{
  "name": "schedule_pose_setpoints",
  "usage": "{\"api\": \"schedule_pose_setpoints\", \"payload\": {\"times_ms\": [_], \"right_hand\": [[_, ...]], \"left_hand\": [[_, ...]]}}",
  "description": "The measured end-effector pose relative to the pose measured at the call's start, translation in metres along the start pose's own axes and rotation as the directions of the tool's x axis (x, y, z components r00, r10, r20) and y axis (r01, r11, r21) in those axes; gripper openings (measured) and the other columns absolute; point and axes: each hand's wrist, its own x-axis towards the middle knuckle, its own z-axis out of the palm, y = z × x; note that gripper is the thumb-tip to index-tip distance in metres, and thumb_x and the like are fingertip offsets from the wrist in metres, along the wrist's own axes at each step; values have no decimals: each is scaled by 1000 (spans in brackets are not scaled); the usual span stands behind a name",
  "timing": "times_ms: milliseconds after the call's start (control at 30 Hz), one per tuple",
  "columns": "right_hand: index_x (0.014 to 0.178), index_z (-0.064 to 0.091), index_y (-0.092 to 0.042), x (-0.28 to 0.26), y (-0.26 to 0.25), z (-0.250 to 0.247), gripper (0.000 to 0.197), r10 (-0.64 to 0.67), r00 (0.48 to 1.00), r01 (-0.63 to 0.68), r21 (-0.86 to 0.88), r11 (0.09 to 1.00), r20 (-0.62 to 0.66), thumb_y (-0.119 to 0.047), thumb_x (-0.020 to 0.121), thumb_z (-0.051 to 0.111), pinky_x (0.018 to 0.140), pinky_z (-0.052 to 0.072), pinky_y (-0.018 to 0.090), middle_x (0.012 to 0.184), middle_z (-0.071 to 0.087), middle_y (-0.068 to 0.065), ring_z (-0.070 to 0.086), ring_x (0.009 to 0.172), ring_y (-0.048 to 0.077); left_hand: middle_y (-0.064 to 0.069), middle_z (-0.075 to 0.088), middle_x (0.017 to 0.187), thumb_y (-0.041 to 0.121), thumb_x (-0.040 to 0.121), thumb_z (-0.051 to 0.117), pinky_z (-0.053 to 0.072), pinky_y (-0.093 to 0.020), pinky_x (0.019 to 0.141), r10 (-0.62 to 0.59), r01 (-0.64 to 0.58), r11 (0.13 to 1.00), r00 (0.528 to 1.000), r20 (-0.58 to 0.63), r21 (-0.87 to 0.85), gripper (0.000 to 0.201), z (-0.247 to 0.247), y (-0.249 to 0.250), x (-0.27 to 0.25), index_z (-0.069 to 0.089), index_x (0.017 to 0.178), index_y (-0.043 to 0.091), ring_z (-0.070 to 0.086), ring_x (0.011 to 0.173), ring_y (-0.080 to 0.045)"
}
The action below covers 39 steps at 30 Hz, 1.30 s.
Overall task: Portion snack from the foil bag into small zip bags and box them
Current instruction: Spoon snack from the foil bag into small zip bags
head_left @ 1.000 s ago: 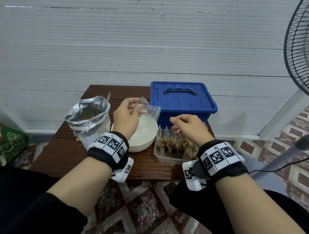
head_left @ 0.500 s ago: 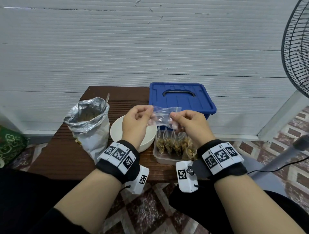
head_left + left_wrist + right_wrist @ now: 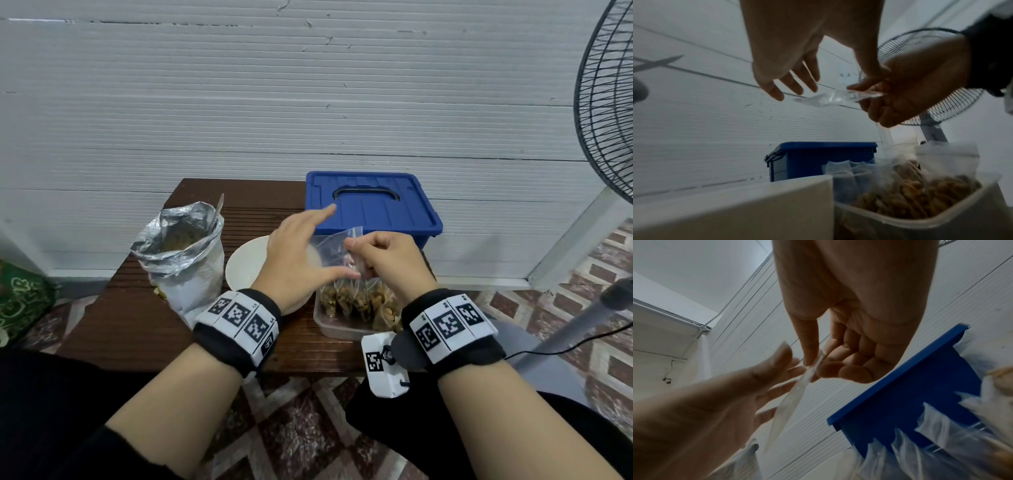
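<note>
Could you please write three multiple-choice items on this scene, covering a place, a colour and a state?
1. Where does the foil bag stand on the table?
A. Left of the white bowl
B. On the lidded box
C. Inside the clear tub

2. What colour is the lidded box?
A. Red
B. Blue
C. Green

3. How is the empty zip bag held?
A. Lying in the bowl
B. Gripped by both hands
C. Pinched by the right hand

Key: A, the head view shows it leftmost; B, lid and walls are blue; C, the left hand is spread open.

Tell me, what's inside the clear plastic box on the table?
The clear plastic box holds small zip bags of brown snack, standing upright in a row. The right hand hides the bags at the back, and the bottom of the box cannot be seen.
</note>
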Motion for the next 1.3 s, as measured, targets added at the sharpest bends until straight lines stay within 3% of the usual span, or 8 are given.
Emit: {"api": "schedule_pose_setpoints", "payload": {"times_ms": [100, 367, 467, 600, 767, 933, 1067, 1300], "right_hand": [[75, 69, -6, 0, -5, 3, 21, -5, 999, 5, -13, 1000, 49, -23, 88, 67, 51, 46, 22, 55, 59, 1, 53, 49, 9], [87, 71, -1, -2, -8, 0, 40, 98, 993, -108, 148, 983, 70, -38, 92, 58, 54, 47, 25, 66, 66, 8, 57, 56, 15], [94, 71, 0, 0, -8, -3, 25, 106, 991, -120, 184, 976, 87, -24, 90, 63, 53, 46, 23, 69, 67, 7, 58, 59, 16], [82, 71, -7, 0, -7, -4, 11, 72, 996, -76, 64, 995, 58, -16, 87, 67, 55, 48, 23, 64, 69, 0, 58, 55, 8], [89, 72, -10, 6, -19, 3, 17, 78, 997, -77, 35, 996, -11, -22, 92, 60, 54, 47, 21, 72, 71, 2, 56, 58, 8], [90, 70, -11, 13, -36, 23, 20, 54, 999, -54, 41, 998, 5, -23, 95, 55, 55, 46, 22, 72, 69, 3, 56, 59, 10], [90, 69, -11, 18, -46, 46, 20, 20, 998, -21, 31, 999, 53, -20, 96, 52, 53, 46, 21, 71, 67, 3, 55, 57, 9], [93, 66, -19, 25, -55, 94, 9, -46, 991, 50, -27, 998, 130, -22, 94, 57, 56, 48, 23, 78, 69, 1, 59, 63, 9]], "left_hand": [[25, 48, 125, 74, 56, 65, 20, -28, 105, 72, -80, 993, 993, 92, 88, 88, 2, -1, 1, 45, 135, 41, 38, 123, 2], [23, 60, 114, 68, 63, 68, 41, -46, 102, 57, -57, 998, 998, -19, -31, 70, 0, -4, -1, 60, 124, 35, 53, 113, -1], [23, 62, 109, 60, 63, 76, 45, -37, 99, 55, -58, 995, 998, -41, -84, 66, -2, -2, -1, 65, 120, 31, 56, 107, 1], [22, 66, 101, 34, 67, 85, 39, -6, 90, -5, -4, 988, 998, -60, -154, 45, -7, 3, -1, 71, 109, 26, 58, 103, 6], [25, 64, 96, 28, 69, 85, 35, 2, 82, -94, 80, 982, 993, -70, -172, 38, -16, 1, 0, 72, 105, 29, 54, 96, 17], [26, 65, 104, 31, 68, 85, 40, -4, 89, -165, 138, 965, 980, -110, -222, 41, -41, -7, 1, 67, 104, 40, 56, 104, 13], [20, 66, 111, 29, 67, 85, 40, -2, 87, -195, 152, 957, 967, -161, -246, 47, -73, -13, 3, 66, 109, 38, 57, 106, 12], [10, 70, 110, 36, 65, 85, 47, -26, 99, -272, 202, 950, 909, -314, -239, 47, -133, -40, -2, 71, 108, 27, 62, 108, -4]]}}
